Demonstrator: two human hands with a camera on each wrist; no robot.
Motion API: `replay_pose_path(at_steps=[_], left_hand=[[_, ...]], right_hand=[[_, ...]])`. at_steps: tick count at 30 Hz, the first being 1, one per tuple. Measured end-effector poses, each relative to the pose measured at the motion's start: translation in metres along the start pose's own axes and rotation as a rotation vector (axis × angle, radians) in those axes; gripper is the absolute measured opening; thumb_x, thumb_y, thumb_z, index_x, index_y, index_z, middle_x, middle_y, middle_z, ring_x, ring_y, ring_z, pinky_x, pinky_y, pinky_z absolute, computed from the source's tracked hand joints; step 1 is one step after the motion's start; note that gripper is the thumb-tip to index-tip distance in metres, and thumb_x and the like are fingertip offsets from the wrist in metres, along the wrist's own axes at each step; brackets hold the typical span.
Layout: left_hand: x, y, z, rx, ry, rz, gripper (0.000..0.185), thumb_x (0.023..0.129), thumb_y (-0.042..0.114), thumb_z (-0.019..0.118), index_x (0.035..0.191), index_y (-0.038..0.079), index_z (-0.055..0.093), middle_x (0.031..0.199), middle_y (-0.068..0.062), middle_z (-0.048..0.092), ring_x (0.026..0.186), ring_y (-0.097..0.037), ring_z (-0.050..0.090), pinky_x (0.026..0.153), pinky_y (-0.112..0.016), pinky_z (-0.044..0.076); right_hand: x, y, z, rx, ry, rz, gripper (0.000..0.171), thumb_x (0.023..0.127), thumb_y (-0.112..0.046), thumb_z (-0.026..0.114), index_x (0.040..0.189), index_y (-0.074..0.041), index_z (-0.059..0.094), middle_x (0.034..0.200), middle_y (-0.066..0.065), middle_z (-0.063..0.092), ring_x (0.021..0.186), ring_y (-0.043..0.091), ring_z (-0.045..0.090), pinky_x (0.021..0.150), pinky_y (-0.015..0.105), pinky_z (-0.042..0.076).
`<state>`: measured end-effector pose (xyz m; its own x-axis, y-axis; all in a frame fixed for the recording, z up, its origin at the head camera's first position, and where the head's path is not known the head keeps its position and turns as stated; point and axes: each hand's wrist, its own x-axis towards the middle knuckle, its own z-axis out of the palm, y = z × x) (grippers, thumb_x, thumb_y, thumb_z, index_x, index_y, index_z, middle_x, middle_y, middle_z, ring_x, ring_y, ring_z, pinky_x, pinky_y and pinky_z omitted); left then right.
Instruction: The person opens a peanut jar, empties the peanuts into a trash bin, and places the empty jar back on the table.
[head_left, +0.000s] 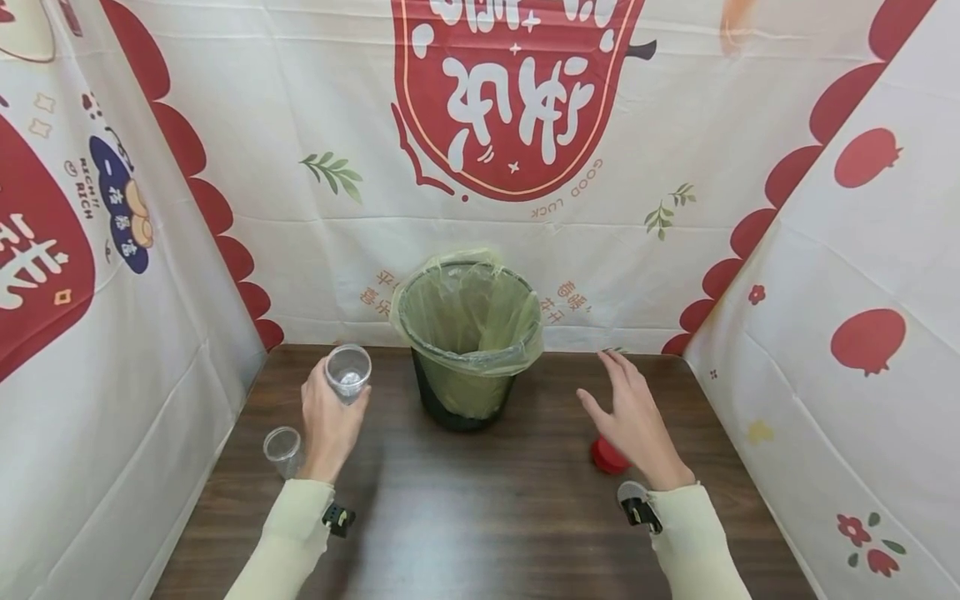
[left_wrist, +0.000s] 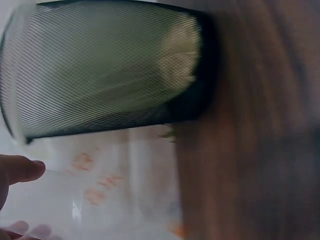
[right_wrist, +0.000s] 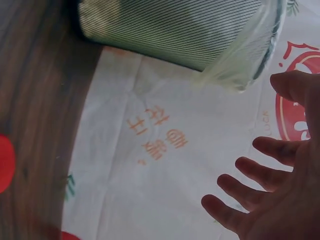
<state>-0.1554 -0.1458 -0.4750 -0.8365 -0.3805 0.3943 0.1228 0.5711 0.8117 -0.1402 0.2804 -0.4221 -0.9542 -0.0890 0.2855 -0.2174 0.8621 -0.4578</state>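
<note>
My left hand grips a clear plastic cup, lifted above the brown table to the left of the bin. A second clear cup stands on the table just left of that wrist. A black mesh bin lined with a green bag stands at the table's back middle; it also fills the left wrist view and shows in the right wrist view. My right hand hovers open with fingers spread, right of the bin, over a red cap. In the right wrist view the fingers are spread.
Printed white and red cloth walls close in the table on the left, back and right. Bare table lies in front of the bin, between my two forearms.
</note>
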Motion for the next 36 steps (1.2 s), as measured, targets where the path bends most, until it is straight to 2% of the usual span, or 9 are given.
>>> replay_pose_path(at_steps=[2, 6, 13, 16, 17, 19, 24, 29, 36], left_hand=[[-0.007, -0.011, 0.0, 0.002, -0.003, -0.043, 0.078, 0.081, 0.003, 0.086, 0.149, -0.007, 0.048, 0.141, -0.033, 0.059, 0.131, -0.053, 0.052, 0.112, -0.067, 0.042], [-0.02, -0.047, 0.005, 0.019, 0.001, -0.103, 0.08, 0.081, 0.013, 0.087, 0.15, -0.002, 0.049, 0.136, -0.032, 0.062, 0.127, -0.054, 0.054, 0.106, -0.068, 0.043], [-0.042, -0.103, 0.016, 0.094, -0.026, -0.147, 0.084, 0.078, 0.016, 0.089, 0.15, 0.0, 0.05, 0.129, -0.038, 0.064, 0.119, -0.059, 0.06, 0.098, -0.068, 0.048], [-0.048, -0.117, 0.019, 0.092, -0.048, -0.16, 0.086, 0.077, 0.014, 0.091, 0.15, -0.002, 0.049, 0.132, -0.039, 0.064, 0.122, -0.06, 0.06, 0.1, -0.068, 0.05], [-0.05, -0.115, 0.018, 0.085, -0.059, -0.177, 0.087, 0.076, 0.01, 0.091, 0.15, -0.004, 0.048, 0.134, -0.039, 0.063, 0.124, -0.061, 0.059, 0.102, -0.071, 0.048], [-0.054, -0.13, 0.021, 0.108, -0.074, -0.179, 0.086, 0.076, 0.01, 0.092, 0.148, -0.004, 0.049, 0.134, -0.04, 0.063, 0.123, -0.061, 0.06, 0.102, -0.067, 0.051], [-0.064, -0.132, 0.016, 0.142, -0.091, -0.182, 0.083, 0.074, 0.006, 0.091, 0.144, -0.006, 0.049, 0.132, -0.039, 0.064, 0.122, -0.061, 0.061, 0.101, -0.066, 0.052], [-0.07, -0.106, 0.005, 0.129, -0.132, -0.204, 0.082, 0.074, -0.005, 0.087, 0.144, -0.013, 0.045, 0.133, -0.045, 0.061, 0.123, -0.066, 0.059, 0.103, -0.072, 0.049], [-0.069, -0.099, 0.001, 0.134, -0.163, -0.25, 0.086, 0.076, -0.007, 0.086, 0.149, -0.009, 0.041, 0.14, -0.043, 0.058, 0.13, -0.063, 0.057, 0.108, -0.07, 0.048]], right_hand=[[-0.006, 0.006, 0.002, -0.008, -0.013, 0.003, 0.075, 0.103, -0.027, 0.072, 0.161, 0.006, 0.038, 0.166, 0.033, 0.036, 0.151, 0.055, 0.036, 0.121, 0.075, 0.033], [-0.018, 0.015, 0.004, -0.021, -0.035, 0.005, 0.077, 0.102, -0.027, 0.074, 0.162, 0.005, 0.038, 0.167, 0.033, 0.035, 0.151, 0.055, 0.036, 0.121, 0.075, 0.033], [-0.032, 0.022, 0.013, -0.025, -0.073, 0.012, 0.078, 0.099, -0.025, 0.078, 0.161, 0.003, 0.04, 0.167, 0.032, 0.035, 0.151, 0.056, 0.037, 0.119, 0.077, 0.034], [-0.037, 0.02, 0.019, -0.011, -0.083, 0.001, 0.078, 0.099, -0.025, 0.079, 0.161, 0.003, 0.04, 0.168, 0.031, 0.035, 0.151, 0.056, 0.037, 0.118, 0.077, 0.035], [-0.039, 0.018, 0.022, -0.003, -0.087, -0.004, 0.079, 0.099, -0.025, 0.079, 0.162, 0.002, 0.04, 0.168, 0.03, 0.035, 0.151, 0.055, 0.037, 0.117, 0.077, 0.036], [-0.043, 0.016, 0.028, 0.015, -0.098, -0.017, 0.081, 0.099, -0.027, 0.08, 0.163, 0.0, 0.039, 0.169, 0.029, 0.035, 0.152, 0.055, 0.037, 0.117, 0.077, 0.037], [-0.05, 0.007, 0.04, 0.034, -0.103, -0.048, 0.083, 0.097, -0.031, 0.082, 0.164, -0.003, 0.04, 0.17, 0.026, 0.036, 0.153, 0.052, 0.039, 0.117, 0.075, 0.039], [-0.051, 0.001, 0.045, 0.025, -0.082, -0.068, 0.082, 0.097, -0.028, 0.082, 0.163, -0.002, 0.041, 0.169, 0.026, 0.039, 0.152, 0.051, 0.042, 0.117, 0.073, 0.041], [-0.051, -0.004, 0.048, 0.036, -0.085, -0.073, 0.081, 0.097, -0.027, 0.081, 0.163, -0.002, 0.041, 0.169, 0.025, 0.039, 0.152, 0.051, 0.042, 0.117, 0.073, 0.041]])
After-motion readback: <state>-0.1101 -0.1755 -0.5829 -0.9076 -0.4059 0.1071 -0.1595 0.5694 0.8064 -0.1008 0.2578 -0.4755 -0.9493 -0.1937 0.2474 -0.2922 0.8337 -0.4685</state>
